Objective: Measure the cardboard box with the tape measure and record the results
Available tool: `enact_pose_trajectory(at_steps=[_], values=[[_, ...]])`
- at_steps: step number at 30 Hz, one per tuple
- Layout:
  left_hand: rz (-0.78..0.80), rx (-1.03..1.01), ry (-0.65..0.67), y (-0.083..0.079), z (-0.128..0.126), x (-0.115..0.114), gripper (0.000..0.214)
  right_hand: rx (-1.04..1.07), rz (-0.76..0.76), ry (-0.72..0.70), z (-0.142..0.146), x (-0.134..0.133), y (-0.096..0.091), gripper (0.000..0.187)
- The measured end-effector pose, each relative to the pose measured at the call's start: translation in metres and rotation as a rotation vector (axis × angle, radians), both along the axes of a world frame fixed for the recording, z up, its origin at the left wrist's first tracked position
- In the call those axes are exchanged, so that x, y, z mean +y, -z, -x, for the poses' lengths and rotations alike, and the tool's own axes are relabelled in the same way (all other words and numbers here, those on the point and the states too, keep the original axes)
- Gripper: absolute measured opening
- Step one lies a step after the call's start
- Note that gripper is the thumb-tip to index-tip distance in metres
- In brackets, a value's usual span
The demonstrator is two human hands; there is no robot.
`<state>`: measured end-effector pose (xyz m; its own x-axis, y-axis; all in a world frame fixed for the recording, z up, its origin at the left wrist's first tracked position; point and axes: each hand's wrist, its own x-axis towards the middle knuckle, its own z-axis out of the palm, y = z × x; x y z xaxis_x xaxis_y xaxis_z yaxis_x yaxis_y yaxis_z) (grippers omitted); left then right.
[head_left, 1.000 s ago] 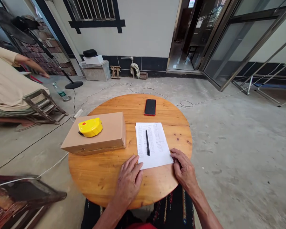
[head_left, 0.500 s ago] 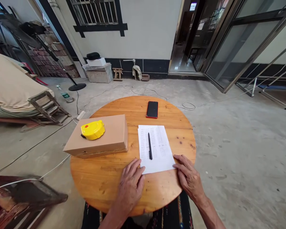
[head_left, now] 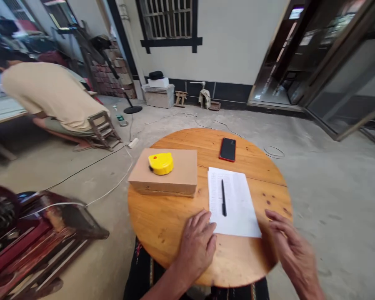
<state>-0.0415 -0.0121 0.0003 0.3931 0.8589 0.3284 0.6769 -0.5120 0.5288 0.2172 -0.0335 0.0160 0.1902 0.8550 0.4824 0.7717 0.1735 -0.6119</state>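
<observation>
My left hand (head_left: pixel 198 246) lies flat and open on the round wooden table (head_left: pixel 162 216), its fingertips at the near left corner of a printed sheet of paper (head_left: pixel 234 204). A black pen (head_left: pixel 223 197) rests along the middle of the sheet. My right hand (head_left: pixel 292 248) hovers open with fingers spread beyond the table's right rim, clear of the paper and blurred by motion. A cardboard box (head_left: pixel 183 175) sits left of the sheet with a yellow tape measure (head_left: pixel 161 163) on top. A black phone in a red case (head_left: pixel 227 149) lies at the far side.
Another person in a beige shirt (head_left: pixel 50 93) bends over at the left beside a small wooden stool (head_left: pixel 103 130). Cables (head_left: pixel 112 185) trail across the concrete floor. A dark red object (head_left: pixel 34 233) stands at the near left. Glass doors (head_left: pixel 346 71) are at the right.
The view has swung left, bringing the other person into sight. My right hand has lifted off the paper's right corner and moved out past the table's edge. The left hand stays put.
</observation>
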Motion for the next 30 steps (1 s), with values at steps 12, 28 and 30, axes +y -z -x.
enact_pose_trajectory(at_steps=[12, 28, 30], values=[[-0.423, -0.269, -0.38, -0.025, 0.1, 0.005, 0.038, -0.23, 0.057, -0.522, 0.17, 0.136, -0.11, 0.035], [0.264, -0.907, -0.503, -0.046, 0.187, 0.114, 0.06, 1.171, 0.168, -0.292, 0.168, 0.161, -0.119, 0.039], [0.296, -0.911, -0.458, -0.053, 0.18, 0.119, 0.056, 1.258, 0.194, -0.228, 0.162, 0.156, -0.108, 0.035]])
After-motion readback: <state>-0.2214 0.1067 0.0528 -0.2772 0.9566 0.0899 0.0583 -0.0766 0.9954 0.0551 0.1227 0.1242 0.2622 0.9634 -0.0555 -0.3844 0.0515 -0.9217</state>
